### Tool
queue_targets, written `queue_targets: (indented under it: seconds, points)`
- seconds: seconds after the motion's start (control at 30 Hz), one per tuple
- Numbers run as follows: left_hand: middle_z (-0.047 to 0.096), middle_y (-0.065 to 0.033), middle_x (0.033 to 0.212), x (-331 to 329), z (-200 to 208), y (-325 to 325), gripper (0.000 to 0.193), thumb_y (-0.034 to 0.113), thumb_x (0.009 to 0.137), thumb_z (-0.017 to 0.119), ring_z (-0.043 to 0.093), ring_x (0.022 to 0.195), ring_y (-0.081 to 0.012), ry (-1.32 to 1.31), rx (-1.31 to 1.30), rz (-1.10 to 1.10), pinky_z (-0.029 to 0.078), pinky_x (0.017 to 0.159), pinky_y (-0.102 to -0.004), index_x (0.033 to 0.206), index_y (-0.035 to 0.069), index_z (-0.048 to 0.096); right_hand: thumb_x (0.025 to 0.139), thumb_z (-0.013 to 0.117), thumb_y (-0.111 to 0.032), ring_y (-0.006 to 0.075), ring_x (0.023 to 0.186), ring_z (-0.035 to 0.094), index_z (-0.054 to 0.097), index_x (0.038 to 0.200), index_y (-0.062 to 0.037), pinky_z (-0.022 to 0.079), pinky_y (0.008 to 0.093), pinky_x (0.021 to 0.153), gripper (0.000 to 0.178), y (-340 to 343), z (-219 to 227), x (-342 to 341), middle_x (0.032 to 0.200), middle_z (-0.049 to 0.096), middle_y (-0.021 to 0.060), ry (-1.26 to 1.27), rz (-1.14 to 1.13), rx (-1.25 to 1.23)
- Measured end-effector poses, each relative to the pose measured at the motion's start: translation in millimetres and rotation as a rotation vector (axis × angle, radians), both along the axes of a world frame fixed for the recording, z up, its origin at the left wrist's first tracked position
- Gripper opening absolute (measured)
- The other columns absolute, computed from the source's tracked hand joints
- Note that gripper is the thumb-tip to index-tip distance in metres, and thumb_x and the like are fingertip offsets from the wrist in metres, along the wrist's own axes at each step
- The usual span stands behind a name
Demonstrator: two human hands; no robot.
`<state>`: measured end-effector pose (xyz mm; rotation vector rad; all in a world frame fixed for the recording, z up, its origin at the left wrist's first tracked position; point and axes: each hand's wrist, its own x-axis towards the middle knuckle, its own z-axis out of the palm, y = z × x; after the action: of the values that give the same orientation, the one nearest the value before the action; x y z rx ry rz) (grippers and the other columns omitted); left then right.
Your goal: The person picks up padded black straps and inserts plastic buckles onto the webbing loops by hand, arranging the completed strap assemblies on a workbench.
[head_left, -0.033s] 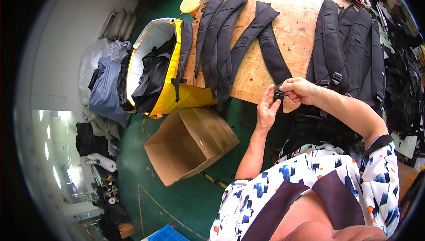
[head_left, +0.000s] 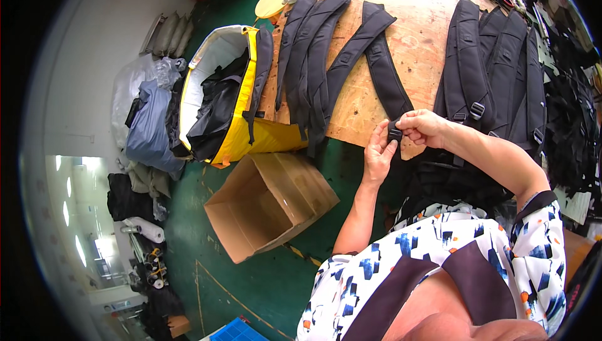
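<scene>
A black padded shoulder strap (head_left: 388, 81) lies on the plywood table, its near end reaching the front edge. At that end is a small black plastic buckle (head_left: 394, 134), held between my two hands. My left hand (head_left: 378, 156) is closed on the buckle from the left, thumb below it. From the right, my right hand (head_left: 425, 128) pinches the strap end beside the buckle; its fingertips partly cover the spot. A second black strap (head_left: 358, 46) crosses the far end of this one.
Further straps lie in a left pile (head_left: 313, 46) and a right pile (head_left: 492, 65) with buckles on the plywood table (head_left: 417, 34). Left of the table stands a yellow bag (head_left: 256, 137) filled with black pieces. An open cardboard box (head_left: 307, 187) sits on the green floor (head_left: 251, 291).
</scene>
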<state>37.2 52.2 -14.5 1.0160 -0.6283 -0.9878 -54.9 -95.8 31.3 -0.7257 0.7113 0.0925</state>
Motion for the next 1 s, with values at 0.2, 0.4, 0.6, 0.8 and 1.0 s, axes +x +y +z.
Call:
queue_targets:
  seconds: [0.2, 0.4, 0.6, 0.8, 1.0]
  points:
    - [0.057, -0.0066, 0.107, 0.7, -3.0, -0.6, 0.05, 0.001, 0.086, 0.053, 0.054, 0.095, -0.0105, 0.027, -0.004, 0.004, 0.04, 0.088, -0.023, 0.132, 0.001, 0.034, 0.083, 0.057, -0.009, 0.0037, 0.042, 0.031, 0.051, 0.071, -0.0078, 0.02, 0.0191, 0.037, 0.014, -1.3, -4.2, -1.6, 0.058, 0.043, -0.0028, -0.011, -0.026, 0.151]
    - [0.056, -0.0059, 0.11, 3.1, -12.0, 0.1, 0.046, 0.0, 0.086, 0.053, 0.053, 0.098, -0.0101, 0.126, -0.064, -0.025, 0.039, 0.09, -0.0242, 0.13, 0.001, 0.038, 0.084, 0.056, -0.011, 0.0037, 0.041, 0.03, 0.055, 0.073, -0.0042, 0.019, 0.0191, 0.037, 0.013, 1.4, -2.6, -2.7, 0.057, 0.044, -0.0026, 0.0, 0.027, 0.096]
    - [0.059, -0.0044, 0.098, 1.3, -9.8, -1.6, 0.046, 0.001, 0.085, 0.054, 0.056, 0.082, -0.0099, 0.139, -0.061, 0.022, 0.046, 0.077, -0.0235, 0.129, 0.002, 0.04, 0.084, 0.056, -0.011, 0.0038, 0.04, 0.031, 0.056, 0.073, -0.0038, 0.019, 0.0191, 0.036, 0.013, 4.3, -0.9, -2.8, 0.057, 0.045, -0.0022, 0.004, -0.02, 0.073]
    - [0.055, -0.0066, 0.11, 4.0, -15.0, 0.3, 0.049, 0.0, 0.086, 0.053, 0.053, 0.096, -0.012, 0.144, -0.088, -0.052, 0.046, 0.08, -0.0275, 0.132, 0.002, 0.036, 0.084, 0.056, -0.01, 0.0037, 0.04, 0.031, 0.055, 0.071, -0.0052, 0.021, 0.019, 0.037, 0.014, 5.7, -2.4, -4.6, 0.058, 0.046, -0.0022, -0.063, -0.061, 0.11]
    - [0.055, -0.0071, 0.112, 3.4, -15.6, -0.8, 0.049, 0.0, 0.086, 0.052, 0.053, 0.097, -0.0127, 0.179, -0.063, -0.034, 0.046, 0.081, -0.0273, 0.132, 0.001, 0.036, 0.084, 0.057, -0.012, 0.004, 0.04, 0.034, 0.055, 0.072, -0.0042, 0.023, 0.0194, 0.037, 0.014, 7.0, -2.3, -4.4, 0.058, 0.048, -0.0013, -0.009, -0.005, -0.11]
